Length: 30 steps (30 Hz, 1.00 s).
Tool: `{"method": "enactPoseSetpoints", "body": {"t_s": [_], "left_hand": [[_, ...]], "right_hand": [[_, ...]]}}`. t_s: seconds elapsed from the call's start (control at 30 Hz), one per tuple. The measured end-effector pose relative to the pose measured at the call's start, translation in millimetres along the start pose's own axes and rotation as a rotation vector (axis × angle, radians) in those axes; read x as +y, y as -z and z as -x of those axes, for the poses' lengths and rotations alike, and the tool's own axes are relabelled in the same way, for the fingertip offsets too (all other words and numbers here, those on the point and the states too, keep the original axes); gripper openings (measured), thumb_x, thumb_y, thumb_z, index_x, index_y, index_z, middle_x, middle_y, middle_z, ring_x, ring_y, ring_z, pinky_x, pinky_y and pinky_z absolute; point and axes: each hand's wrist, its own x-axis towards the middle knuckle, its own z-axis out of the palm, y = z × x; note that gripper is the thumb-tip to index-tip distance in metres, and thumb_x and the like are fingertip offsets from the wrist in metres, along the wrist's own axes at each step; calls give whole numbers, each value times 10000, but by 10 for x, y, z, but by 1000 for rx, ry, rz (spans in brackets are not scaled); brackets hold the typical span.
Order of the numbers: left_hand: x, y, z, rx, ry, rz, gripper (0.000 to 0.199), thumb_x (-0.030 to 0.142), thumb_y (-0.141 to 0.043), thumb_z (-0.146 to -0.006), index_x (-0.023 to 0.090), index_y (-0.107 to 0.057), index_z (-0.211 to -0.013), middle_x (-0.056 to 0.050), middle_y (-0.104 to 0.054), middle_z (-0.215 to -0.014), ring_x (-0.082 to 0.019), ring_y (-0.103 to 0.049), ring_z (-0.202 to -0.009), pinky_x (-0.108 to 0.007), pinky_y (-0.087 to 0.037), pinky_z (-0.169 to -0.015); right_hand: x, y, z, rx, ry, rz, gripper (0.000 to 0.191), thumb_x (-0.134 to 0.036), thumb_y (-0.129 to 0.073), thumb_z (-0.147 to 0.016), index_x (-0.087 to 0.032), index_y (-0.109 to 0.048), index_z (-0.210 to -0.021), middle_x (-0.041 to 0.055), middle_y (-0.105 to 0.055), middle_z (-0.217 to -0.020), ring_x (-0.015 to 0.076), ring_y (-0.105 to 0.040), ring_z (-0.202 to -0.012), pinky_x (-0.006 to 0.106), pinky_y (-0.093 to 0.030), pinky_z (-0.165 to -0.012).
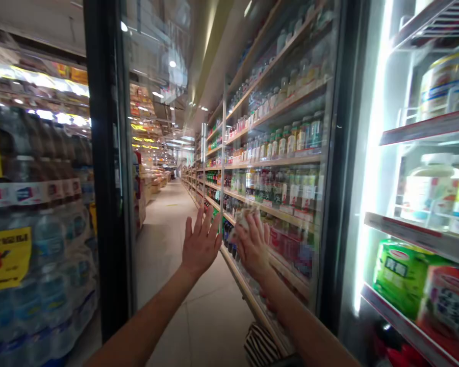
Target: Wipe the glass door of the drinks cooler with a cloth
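A glass door [160,285] in a black frame stands in front of me, and shelves of bottles and an aisle show in or through the glass. My left hand [202,244] is raised at the middle of the view, fingers spread, with nothing in it. To its right, my right hand [254,247] is raised over a crumpled pale cloth [243,224], which lies between the hand and the glass. The cloth sticks out above and left of the fingers.
Lit cooler shelves [409,229] with bottles and green and red packs [401,275] are at the right. Stacked bottle packs [53,255] with a yellow sign [7,257] stand at the left. Striped fabric [260,346] shows at the bottom.
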Motion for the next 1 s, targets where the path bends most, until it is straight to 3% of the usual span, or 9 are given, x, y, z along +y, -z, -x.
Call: {"method": "enactPoseSetpoints", "body": {"t_s": [0.07,0.13,0.3,0.4,0.57,0.67,0.8,0.9,1.0], "left_hand": [[-11,12,3,-16,-16,0,610,380,-479,-859,202,-262,-1401,-112,-312,-1430,-236,-123,-1377,-459,-71,-1119],[-19,20,7,-33,-35,-2,618,443,-490,-842,185,-321,-1378,-122,-320,-1427,-247,-103,-1380,-466,-67,-1117],[-22,7,16,-33,-52,-3,640,491,-514,-812,165,-379,-1345,-128,-334,-1422,-251,-83,-1384,-474,-54,-1115],[-18,-1,17,-24,-47,1,659,491,-528,-802,165,-366,-1352,-132,-335,-1421,-250,-92,-1384,-475,-54,-1115],[-18,12,15,-24,-46,9,686,492,-523,-804,179,-316,-1378,-132,-340,-1419,-251,-114,-1381,-475,-68,-1114],[-18,7,19,-17,-44,6,697,484,-528,-802,181,-298,-1387,-129,-340,-1420,-254,-125,-1379,-474,-72,-1114],[-17,-14,25,-9,-50,2,738,479,-538,-795,187,-245,-1406,-126,-329,-1426,-258,-117,-1380,-479,-70,-1113],[-21,-15,29,-1,-57,11,744,483,-537,-798,183,-237,-1409,-139,-330,-1422,-267,-116,-1378,-490,-77,-1109],[-31,4,49,-11,-90,22,716,446,-524,-819,184,-221,-1412,-142,-359,-1404,-255,-176,-1367,-494,-67,-1110]], "right_hand": [[-65,4,14,-18,96,-21,374,-251,-514,-823,-300,-524,-1194,55,-423,-1386,237,-249,-1358,483,-157,-1093],[103,36,61,-7,96,18,364,-249,-512,-828,-302,-530,-1187,57,-443,-1370,227,-263,-1352,478,-151,-1092],[683,113,159,142,-233,178,371,-222,-429,-869,-242,-497,-1234,122,-399,-1391,253,-302,-1331,498,-240,-1040],[497,86,150,123,-255,156,401,-214,-433,-862,-229,-473,-1260,139,-348,-1421,271,-254,-1351,505,-256,-1032],[-12,22,186,-24,102,-7,378,-198,-516,-816,-304,-534,-1178,57,-432,-1374,237,-236,-1363,482,-184,-1083],[227,57,263,-10,89,28,374,-192,-514,-822,-314,-537,-1175,51,-442,-1370,227,-262,-1353,493,-165,-1084],[660,120,308,96,-238,150,440,-181,-427,-856,-283,-455,-1283,97,-352,-1431,254,-280,-1343,521,-213,-1051],[508,114,307,75,-254,132,456,-172,-422,-854,-260,-436,-1301,117,-305,-1453,275,-241,-1358,527,-234,-1041],[140,70,334,-40,-27,25,435,-155,-481,-821,-288,-496,-1235,79,-342,-1438,262,-209,-1372,508,-212,-1066]]}}
